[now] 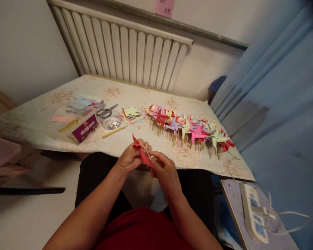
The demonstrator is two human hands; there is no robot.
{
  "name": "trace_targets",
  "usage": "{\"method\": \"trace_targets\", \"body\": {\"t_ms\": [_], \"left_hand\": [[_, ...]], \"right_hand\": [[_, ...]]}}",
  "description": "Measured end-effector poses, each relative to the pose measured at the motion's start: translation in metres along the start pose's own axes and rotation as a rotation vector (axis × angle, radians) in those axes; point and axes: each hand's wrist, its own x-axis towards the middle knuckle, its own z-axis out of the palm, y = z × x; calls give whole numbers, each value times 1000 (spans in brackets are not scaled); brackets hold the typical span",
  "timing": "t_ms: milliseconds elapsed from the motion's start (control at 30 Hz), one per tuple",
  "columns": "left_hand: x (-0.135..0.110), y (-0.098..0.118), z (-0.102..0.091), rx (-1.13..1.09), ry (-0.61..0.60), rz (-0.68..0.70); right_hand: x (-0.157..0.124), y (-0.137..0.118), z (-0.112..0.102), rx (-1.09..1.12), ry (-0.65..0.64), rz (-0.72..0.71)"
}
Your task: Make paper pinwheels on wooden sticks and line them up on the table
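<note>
Over my lap, just in front of the table edge, I hold a red paper pinwheel (pixel 145 158) with both hands. My left hand (pixel 129 157) is closed on its folded paper near the centre. In my right hand (pixel 162 166) the fingers pinch a thin wooden stick (pixel 147 151) that lies against the pinwheel. Whether stick and paper are joined is hidden by the fingers. Beyond my hands lie loose wooden sticks (pixel 114 132), a clear dish of small shiny pins (pixel 112 123) and a stack of coloured paper pieces (pixel 132 114).
Many finished paper pinwheels (pixel 187 128) on sticks crowd the table's right side. At left are a purple-and-white box (pixel 85 130) with sticks and black-handled scissors (pixel 105 111). A power strip (pixel 254 211) with a white cable rests on a stand at right.
</note>
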Motion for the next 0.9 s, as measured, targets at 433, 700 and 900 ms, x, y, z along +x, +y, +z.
{"method": "trace_targets", "body": {"t_ms": [433, 700, 900], "left_hand": [[-1, -1, -2, -11, 6, 24], [0, -1, 2, 0, 21, 37], [1, 1, 3, -3, 21, 41]], "right_hand": [[0, 1, 0, -50, 10, -37], [-1, -3, 1, -90, 21, -48], [-1, -7, 1, -129, 27, -54]]}}
